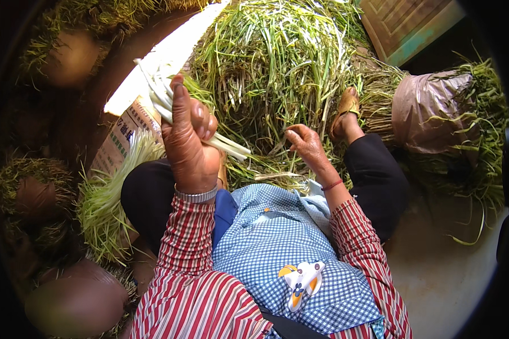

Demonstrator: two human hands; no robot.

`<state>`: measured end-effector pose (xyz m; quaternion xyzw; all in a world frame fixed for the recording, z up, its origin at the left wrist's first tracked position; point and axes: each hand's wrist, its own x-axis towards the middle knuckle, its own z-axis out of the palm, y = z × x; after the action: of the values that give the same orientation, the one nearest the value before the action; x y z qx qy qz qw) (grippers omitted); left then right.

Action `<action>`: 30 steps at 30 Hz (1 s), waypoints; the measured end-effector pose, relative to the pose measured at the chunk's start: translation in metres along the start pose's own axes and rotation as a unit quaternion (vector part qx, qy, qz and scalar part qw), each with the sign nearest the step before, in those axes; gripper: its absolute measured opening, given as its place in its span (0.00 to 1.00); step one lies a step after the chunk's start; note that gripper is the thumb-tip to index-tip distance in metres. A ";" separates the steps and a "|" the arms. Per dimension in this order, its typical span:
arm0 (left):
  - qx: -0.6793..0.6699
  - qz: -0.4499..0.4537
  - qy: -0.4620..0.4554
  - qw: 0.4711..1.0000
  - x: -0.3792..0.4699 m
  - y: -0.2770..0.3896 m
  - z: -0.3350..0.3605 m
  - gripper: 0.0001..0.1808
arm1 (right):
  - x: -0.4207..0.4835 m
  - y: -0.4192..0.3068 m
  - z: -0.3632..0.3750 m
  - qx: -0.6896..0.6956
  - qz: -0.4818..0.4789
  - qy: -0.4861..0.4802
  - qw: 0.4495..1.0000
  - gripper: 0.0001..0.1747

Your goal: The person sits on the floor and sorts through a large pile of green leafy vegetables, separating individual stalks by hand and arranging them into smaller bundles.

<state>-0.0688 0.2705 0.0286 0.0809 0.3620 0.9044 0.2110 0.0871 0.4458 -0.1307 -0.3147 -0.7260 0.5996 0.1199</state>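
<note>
My left hand (191, 137) is raised in front of my left knee, closed around a small bunch of slim white-and-pale-green stalks (161, 99). Their ends stick out at both sides of the fist. To the right, my right hand (307, 146) hangs low by the near edge of a big heap of long green leafy stalks (275, 63). Its fingers are bent with thumb and forefinger close together; whether anything thin is between them is unclear. A larger bundle of cleaned pale stalks (118, 199) lies beside my left knee, on a sheet bearing print (127, 131).
At the right lies a stalk bundle wrapped in pinkish plastic (432, 112), just past my sandalled foot (348, 108). More wrapped bundles (36, 193) stand in shadow at the left. A panelled board (409, 27) borders the heap at upper right. Bright sunlight falls across the floor at upper left.
</note>
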 end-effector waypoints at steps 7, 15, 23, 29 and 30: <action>-0.028 -0.169 0.060 0.983 -0.008 -0.011 -0.003 0.17 | 0.078 0.033 0.040 -0.211 0.034 0.095 0.972 0.28; 0.022 -0.199 0.084 0.976 -0.012 -0.008 0.010 0.15 | 0.111 0.066 0.060 -0.262 0.134 0.106 0.950 0.17; 0.033 -0.198 0.057 0.978 -0.015 -0.021 -0.003 0.13 | 0.031 0.007 0.021 0.185 0.077 -0.090 0.975 0.05; 0.109 -0.236 0.048 0.964 -0.007 -0.061 -0.021 0.15 | 0.000 -0.024 0.022 0.153 0.034 -0.113 0.981 0.07; 0.135 -0.239 0.054 0.960 -0.004 -0.071 -0.026 0.16 | -0.005 -0.024 0.023 0.145 0.033 -0.117 0.982 0.07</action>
<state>-0.0508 0.2984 -0.0390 -0.0288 0.4999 0.7736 0.3882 0.0707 0.4224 -0.1131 -0.2456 -0.6298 0.7346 0.0590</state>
